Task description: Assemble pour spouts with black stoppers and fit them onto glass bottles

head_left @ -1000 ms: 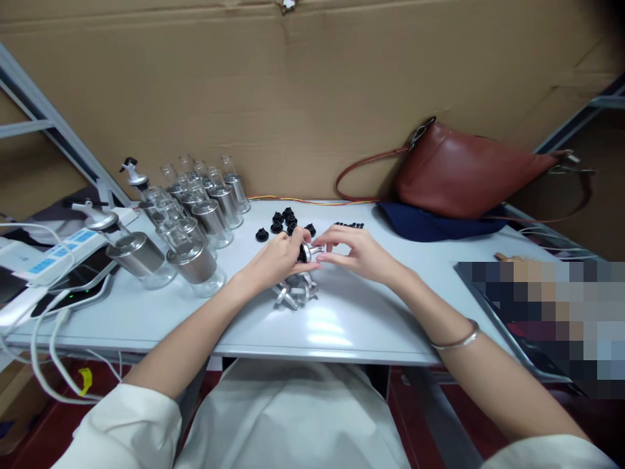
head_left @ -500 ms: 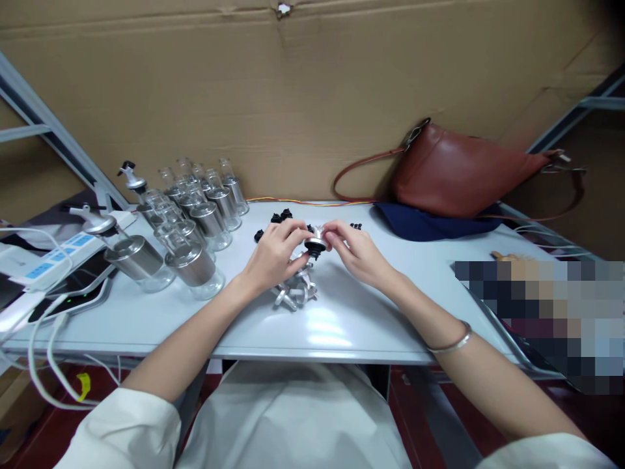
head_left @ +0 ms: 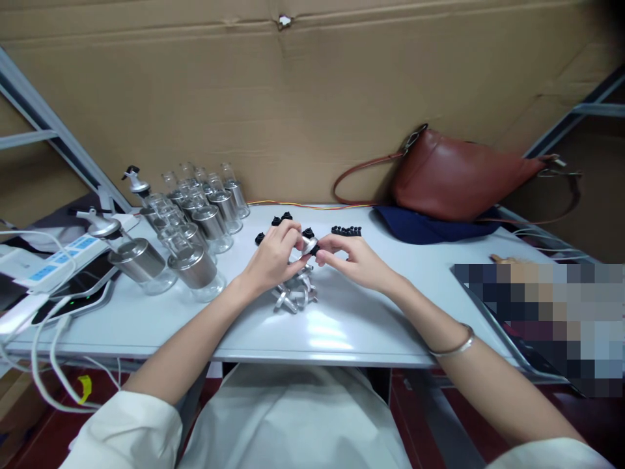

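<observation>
Grey table, smooth and glossy, with a bright glare patch near its front edge. Front strip of the top lies bare between the two forearms; the middle right, between the right wrist and the blurred patch at far right, is also open. Back edge meets a wall of brown corrugated cardboard.

Left hand and right hand meet above the table's middle. Both pinch one small pourer cap: left fingers curled round its silver metal body, right fingertips closed on its black end. The cap is held just above the surface, tilted, not resting on the table.

Directly below the hands, touching one another, lies a loose pile of silver spouts: short shiny metal tubes with flanges. Behind the hands, black rubber stoppers lie scattered, small, round and matt; a row of tiny black pieces lies just right of them.

Left rear: cluster of glass bottles, clear bodies with brushed metal sleeves, crowding that corner. Two carry fitted spouts. A white power strip and cables hang off the left edge.

Right rear: brown leather bag on a dark blue cloth. Thin metal bangle on the right wrist.
</observation>
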A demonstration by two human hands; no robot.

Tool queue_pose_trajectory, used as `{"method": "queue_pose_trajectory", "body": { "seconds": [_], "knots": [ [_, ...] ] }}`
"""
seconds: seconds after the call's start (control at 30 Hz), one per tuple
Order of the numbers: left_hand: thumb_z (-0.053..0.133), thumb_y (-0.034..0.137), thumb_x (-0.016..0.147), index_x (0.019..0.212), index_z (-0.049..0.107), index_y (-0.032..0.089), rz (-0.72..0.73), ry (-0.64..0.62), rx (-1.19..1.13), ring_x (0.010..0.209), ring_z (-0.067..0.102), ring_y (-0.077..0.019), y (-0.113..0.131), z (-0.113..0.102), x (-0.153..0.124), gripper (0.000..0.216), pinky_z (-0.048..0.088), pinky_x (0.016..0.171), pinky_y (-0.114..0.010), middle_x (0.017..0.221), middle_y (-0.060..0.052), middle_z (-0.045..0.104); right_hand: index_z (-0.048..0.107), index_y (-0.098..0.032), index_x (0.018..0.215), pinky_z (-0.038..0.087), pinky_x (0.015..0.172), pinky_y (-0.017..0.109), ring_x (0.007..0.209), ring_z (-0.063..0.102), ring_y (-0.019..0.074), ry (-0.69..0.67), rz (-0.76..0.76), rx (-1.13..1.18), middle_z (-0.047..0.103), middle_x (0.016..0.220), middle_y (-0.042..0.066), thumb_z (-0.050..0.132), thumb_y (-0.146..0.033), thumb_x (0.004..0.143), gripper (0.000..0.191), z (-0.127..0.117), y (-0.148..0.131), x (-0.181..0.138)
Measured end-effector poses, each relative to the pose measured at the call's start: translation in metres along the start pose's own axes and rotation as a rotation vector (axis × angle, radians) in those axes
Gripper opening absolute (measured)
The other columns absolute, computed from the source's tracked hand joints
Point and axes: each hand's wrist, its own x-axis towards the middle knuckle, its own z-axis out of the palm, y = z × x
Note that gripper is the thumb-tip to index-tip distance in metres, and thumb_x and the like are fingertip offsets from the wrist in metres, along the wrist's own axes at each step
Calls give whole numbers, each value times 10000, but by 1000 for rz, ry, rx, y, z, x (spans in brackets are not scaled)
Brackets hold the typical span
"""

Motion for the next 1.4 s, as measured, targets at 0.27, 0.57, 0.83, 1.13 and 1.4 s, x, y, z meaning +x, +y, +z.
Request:
{"method": "queue_pose_trajectory", "body": {
  "seconds": [0.27, 0.57, 0.83, 1.13, 1.4],
  "knots": [
    [463, 136, 839, 1188, 443, 161, 114, -28, -94, 990, 550, -198, 8, 0, 0, 351, 478, 832, -326, 1089, -123, 519, 508, -181, 791, 470, 690, 303, 664, 569, 144, -54, 58, 409, 569, 710, 6, 454, -484, 871, 317, 9, 6, 1],
    [438, 327, 947, 945, 584, 181, 275, 88, 288, 715, 592, -140, 3, -6, 0, 205, 355, 728, -313, 827, -31, 685, 523, -164, 646, 360, 486, 247, 424, 436, 85, -138, 188, 580, 434, 477, -51, 497, -606, 827, 479, 1, 3, 2],
    [454, 349, 939, 819, 570, 172, 333, 155, 408, 607, 536, -126, 6, -10, 4, 244, 243, 708, -336, 697, 12, 680, 519, -158, 670, 310, 473, 238, 455, 403, 73, -126, 117, 704, 390, 528, -59, 564, -555, 820, 426, 7, 9, 2],
    [302, 464, 963, 785, 606, 169, 25, -5, 98, 551, 477, -115, 4, -12, 10, 459, 247, 763, -359, 616, 13, 631, 424, -194, 603, 340, 538, 252, 485, 403, 89, 102, -30, 538, 418, 531, -48, 480, -543, 873, 445, 15, -2, 2],
    [343, 525, 896, 581, 489, 188, -311, -164, -375, 643, 384, -153, 0, -16, 13, 484, 328, 715, -303, 489, 13, 461, 540, -177, 761, 360, 572, 249, 603, 511, 131, 245, -311, -263, 581, 682, 19, 395, -405, 954, 332, 4, -4, -1]
  ]
}}
